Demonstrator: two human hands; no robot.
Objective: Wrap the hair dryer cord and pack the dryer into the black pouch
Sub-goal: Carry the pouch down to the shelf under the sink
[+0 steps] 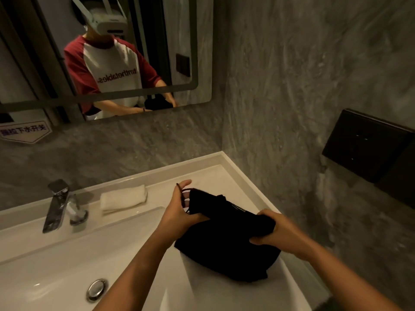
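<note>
over the right rim of the one white ceramic sink (33, 254), one soft black fabric pouch (226, 250) rests; left hand (179, 209) pinches its drawstring end, right hand (280, 234) clenches its bunched cloth. one rolled white towel (123, 198), one chrome faucet (56, 205) nearby.

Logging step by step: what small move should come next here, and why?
Probably pull the drawstring to close the pouch: the left hand has it looped at the mouth, the right hand grips the bulging body, and no dryer shows outside.
</note>
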